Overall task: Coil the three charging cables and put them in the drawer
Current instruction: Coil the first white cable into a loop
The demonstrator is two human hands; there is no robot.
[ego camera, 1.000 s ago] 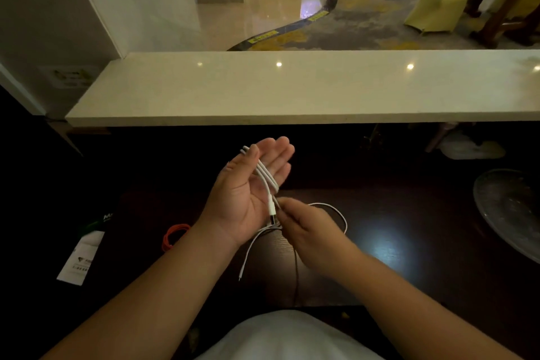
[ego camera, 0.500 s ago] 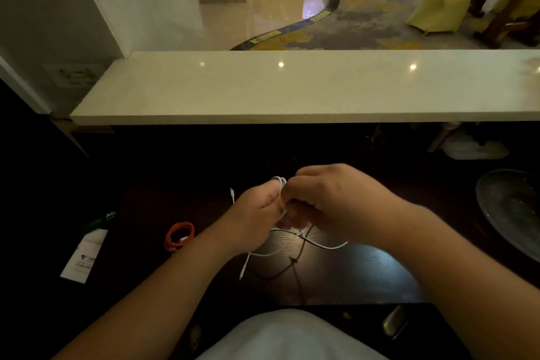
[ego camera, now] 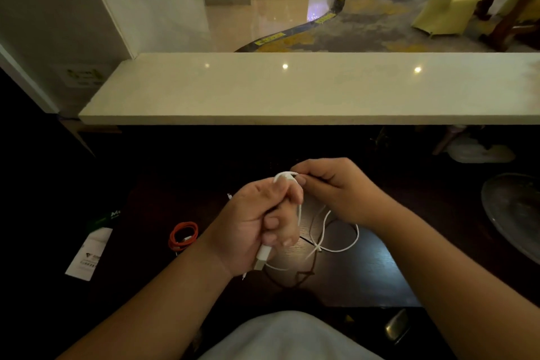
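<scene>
The left hand [ego camera: 257, 222] was clenched around the white cable [ego camera: 336, 242], serving as the form for its loops, while the right hand's [ego camera: 336, 190] fingers [ego camera: 301, 180] pinched the strand over it. The slack lay on the tabletop [ego camera: 365, 278]; the orange cable [ego camera: 182, 235] sat already coiled beside.

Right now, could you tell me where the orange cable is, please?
In the head view, the orange cable lies coiled on the dark table, just left of the left hand and right of the white leaflet.
</scene>
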